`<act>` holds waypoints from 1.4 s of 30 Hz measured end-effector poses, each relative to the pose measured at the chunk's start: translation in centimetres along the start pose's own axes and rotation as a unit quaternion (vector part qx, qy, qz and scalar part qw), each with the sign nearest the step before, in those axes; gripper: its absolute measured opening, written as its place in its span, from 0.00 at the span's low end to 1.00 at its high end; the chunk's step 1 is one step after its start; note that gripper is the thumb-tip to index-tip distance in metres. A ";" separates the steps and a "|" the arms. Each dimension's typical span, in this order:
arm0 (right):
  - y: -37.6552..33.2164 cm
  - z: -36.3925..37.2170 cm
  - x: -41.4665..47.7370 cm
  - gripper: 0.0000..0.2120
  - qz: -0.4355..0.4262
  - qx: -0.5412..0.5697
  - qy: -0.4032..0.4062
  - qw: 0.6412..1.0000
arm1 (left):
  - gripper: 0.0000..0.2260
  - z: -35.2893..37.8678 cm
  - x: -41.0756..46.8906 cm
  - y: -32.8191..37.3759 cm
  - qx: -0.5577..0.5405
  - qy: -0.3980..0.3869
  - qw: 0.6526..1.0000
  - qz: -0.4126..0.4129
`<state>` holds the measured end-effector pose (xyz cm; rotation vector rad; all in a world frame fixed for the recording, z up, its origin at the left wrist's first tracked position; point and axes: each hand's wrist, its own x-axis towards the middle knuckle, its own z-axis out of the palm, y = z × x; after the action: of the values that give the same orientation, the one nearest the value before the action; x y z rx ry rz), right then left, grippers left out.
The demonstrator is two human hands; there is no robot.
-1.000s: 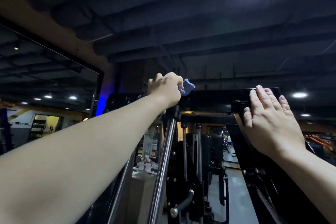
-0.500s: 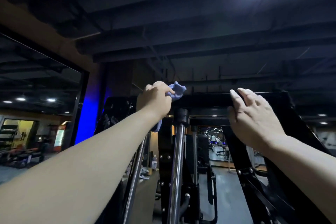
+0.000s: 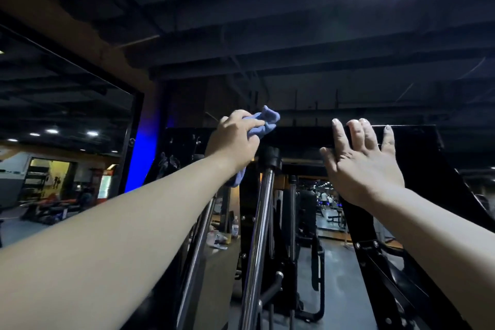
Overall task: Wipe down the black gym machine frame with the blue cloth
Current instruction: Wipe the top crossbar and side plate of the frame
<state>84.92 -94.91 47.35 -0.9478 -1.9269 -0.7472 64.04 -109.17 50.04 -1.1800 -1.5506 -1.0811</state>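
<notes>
One crumpled cloth [image 3: 265, 122], glossy black frame [image 3: 417, 142]

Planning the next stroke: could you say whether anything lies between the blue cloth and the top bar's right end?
Yes: the right hand rests its fingers over the top bar, right of the blue cloth in the left hand.

Your one head-worn camera faces forward and tilts upward, close to the black frame's top bar [image 3: 302, 136], which your left hand [image 3: 233, 139] and right hand [image 3: 361, 163] reach, with ceiling [image 3: 267, 21] filling the upper half.
</notes>
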 end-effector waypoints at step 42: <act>-2.4 -1.1 0.0 0.33 0.058 0.238 0.076 0.967 | 0.22 0.9 0.6 7.4 -0.213 -0.050 0.935 -0.280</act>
<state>83.36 -97.05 47.54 -0.6740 -1.7839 -0.2572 71.05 -106.97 51.32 -1.1020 -1.8494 -1.8304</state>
